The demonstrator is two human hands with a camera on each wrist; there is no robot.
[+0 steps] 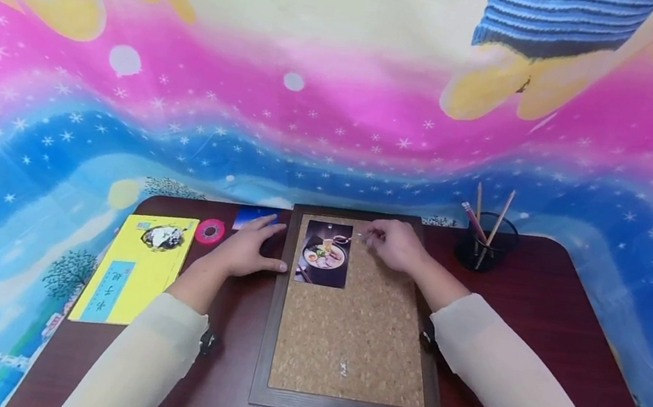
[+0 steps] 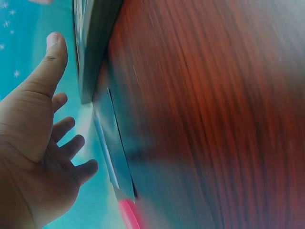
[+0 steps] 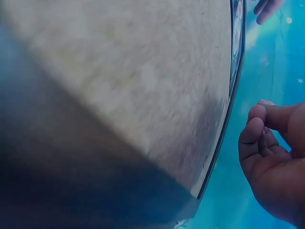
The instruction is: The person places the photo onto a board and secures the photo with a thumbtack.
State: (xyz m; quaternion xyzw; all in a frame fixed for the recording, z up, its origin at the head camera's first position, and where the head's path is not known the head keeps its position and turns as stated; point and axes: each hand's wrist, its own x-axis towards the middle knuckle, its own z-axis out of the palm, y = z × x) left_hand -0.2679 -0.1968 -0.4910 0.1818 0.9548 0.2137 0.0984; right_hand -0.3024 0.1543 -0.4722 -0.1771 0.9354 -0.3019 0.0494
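One photo [image 1: 322, 273] seemingly beside right fingers [image 1: 379, 227]

Study corner, desk [image 1: 535, 333], pencils [image 1: 500, 218] (cartoon backdrop [image 1: 330, 7])

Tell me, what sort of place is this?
Probably a study or craft desk: there's a yellow book, a black cup of pencils and a framed corkboard on it.

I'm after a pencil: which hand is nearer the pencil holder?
Right. The right hand is over the upper right of the corkboard, left of the pencil holder; the left hand is farther away, at the corkboard's left edge.
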